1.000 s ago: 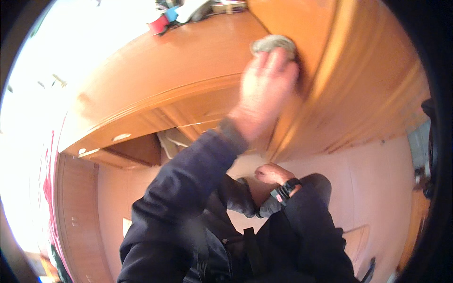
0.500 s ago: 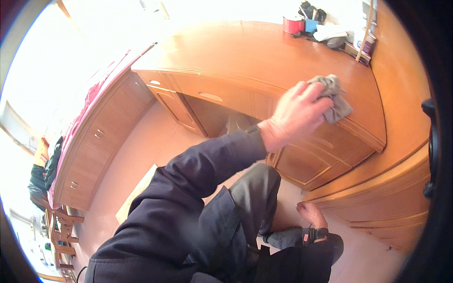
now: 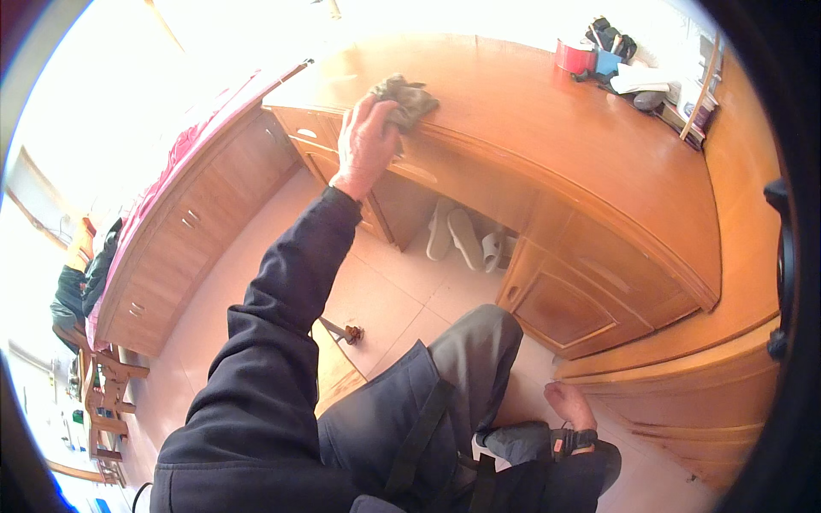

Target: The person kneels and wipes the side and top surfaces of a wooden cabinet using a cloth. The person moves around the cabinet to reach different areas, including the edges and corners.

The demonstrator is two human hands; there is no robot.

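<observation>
My left hand [image 3: 369,144] is closed on a crumpled grey-green cloth [image 3: 405,101]. The cloth lies against the front edge of the brown wooden desk top [image 3: 513,111], toward the desk's left end. My left arm is stretched out in a dark sleeve. Low on the right, my right hand [image 3: 568,403], with a dark band at the wrist, hangs beside my bent leg and shoe, in front of the wooden panelling. Its fingers point away and are mostly hidden; nothing shows in it.
Pale slippers [image 3: 464,238] stand in the desk's knee space. A red container [image 3: 575,56], a blue one [image 3: 608,61] and odds and ends crowd the desk's far right corner. A drawered bed base [image 3: 184,222] runs along the left, and a wooden stool [image 3: 336,368] is beside my leg.
My left hand has swept the cloth leftward along the desk's front edge, from the right part to near the left end. The view has shifted slightly; my right hand stays low.
</observation>
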